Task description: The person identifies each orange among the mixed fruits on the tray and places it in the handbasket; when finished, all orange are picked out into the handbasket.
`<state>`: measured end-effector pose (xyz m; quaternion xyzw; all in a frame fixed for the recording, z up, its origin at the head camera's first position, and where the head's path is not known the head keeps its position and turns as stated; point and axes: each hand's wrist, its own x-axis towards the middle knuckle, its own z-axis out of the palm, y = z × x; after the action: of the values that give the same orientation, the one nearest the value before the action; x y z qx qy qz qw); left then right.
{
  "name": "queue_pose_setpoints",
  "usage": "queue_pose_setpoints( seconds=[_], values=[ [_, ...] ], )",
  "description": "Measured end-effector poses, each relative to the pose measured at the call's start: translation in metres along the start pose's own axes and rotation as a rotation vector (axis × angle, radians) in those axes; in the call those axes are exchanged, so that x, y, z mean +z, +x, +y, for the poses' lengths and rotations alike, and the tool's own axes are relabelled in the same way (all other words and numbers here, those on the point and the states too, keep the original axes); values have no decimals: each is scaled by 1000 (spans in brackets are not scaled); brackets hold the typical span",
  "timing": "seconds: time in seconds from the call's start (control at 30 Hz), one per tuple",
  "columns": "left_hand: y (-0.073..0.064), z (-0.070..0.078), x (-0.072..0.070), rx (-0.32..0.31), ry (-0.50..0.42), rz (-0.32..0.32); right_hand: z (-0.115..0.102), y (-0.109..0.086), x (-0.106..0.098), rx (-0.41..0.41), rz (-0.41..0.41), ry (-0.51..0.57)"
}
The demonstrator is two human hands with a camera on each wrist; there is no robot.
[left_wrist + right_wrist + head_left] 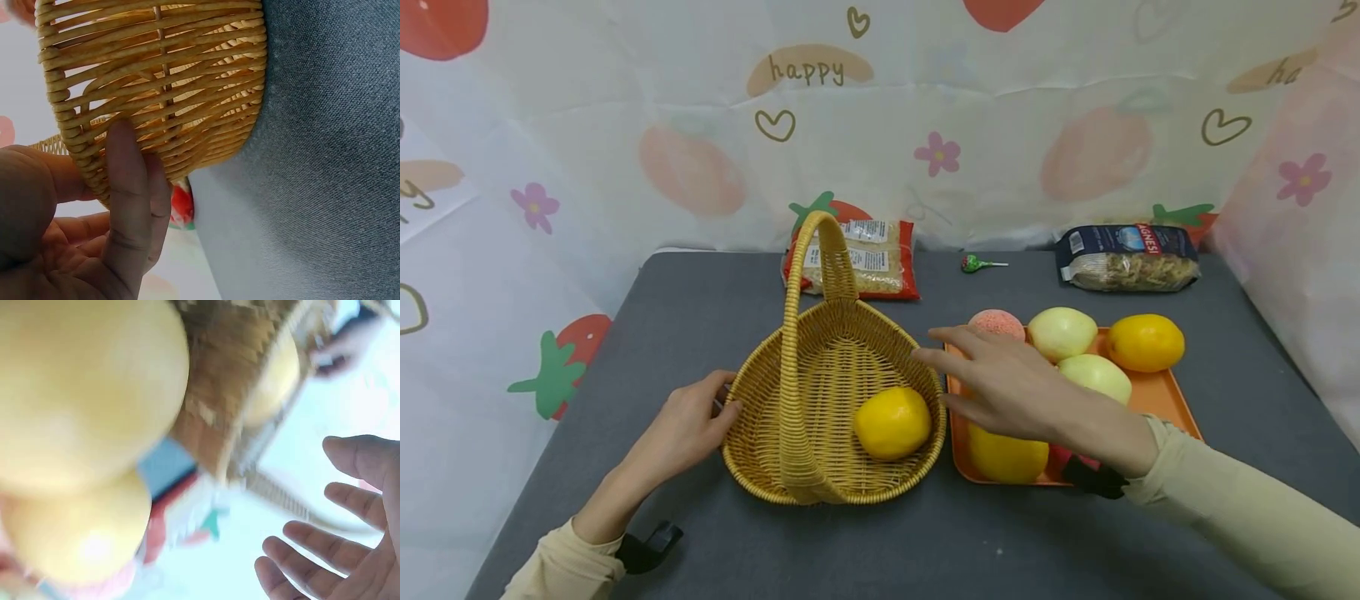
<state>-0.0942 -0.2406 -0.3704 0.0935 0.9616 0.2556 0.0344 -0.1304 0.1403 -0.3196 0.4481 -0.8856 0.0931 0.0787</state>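
A wicker basket (827, 350) with a tall arched handle stands on the dark table, and one yellow fruit (892, 423) lies inside it, towards the right. My left hand (688, 425) grips the basket's left rim; in the left wrist view its fingers (128, 187) press against the woven outer side. Over the left part of an orange tray (1161, 400) hovers my right hand (1003, 379), fingers spread and holding nothing. The tray bears a yellow fruit (1146, 342), pale green fruits (1062, 333), a pink ball-like thing (997, 322) and another yellow fruit (1007, 457). My right arm partly hides a red item.
Behind the basket lies a red-edged bag of grain-like food (880, 258). A green-wrapped lollipop (973, 263) and a dark blue pasta packet (1127, 257) lie along the table's back edge. A printed cloth (880, 167) hangs behind and at both sides.
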Motion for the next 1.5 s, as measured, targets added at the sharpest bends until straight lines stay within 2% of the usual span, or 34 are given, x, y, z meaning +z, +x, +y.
queue_pose_setpoints(
  seconds=[0.13,0.33,0.5,0.6,0.67,0.73,0.87,1.07,1.33,1.5],
  values=[
    [1,0,-1,2,-8,-8,27,-23,-20,108,69,31],
    [2,1,-1,12,-11,-8,72,-76,-38,350,147,40],
    [4,2,-2,9,-6,-11,112,-121,-38,552,121,69],
    [5,2,-3,6,-1,-12,129,-139,-32,652,70,81],
    [5,2,-3,5,1,-12,138,-148,-26,689,32,74],
    [5,2,-3,3,3,-13,144,-154,-20,695,9,74],
    [5,2,-3,13,0,-10,152,-164,-10,647,2,92],
    [4,2,-3,15,-4,-3,155,-166,-1,594,-11,142],
    [-1,-1,0,11,-22,-13,154,-162,10,579,-76,98],
    [-2,-1,1,2,-12,0,157,-160,15,551,-58,43]
  ],
)
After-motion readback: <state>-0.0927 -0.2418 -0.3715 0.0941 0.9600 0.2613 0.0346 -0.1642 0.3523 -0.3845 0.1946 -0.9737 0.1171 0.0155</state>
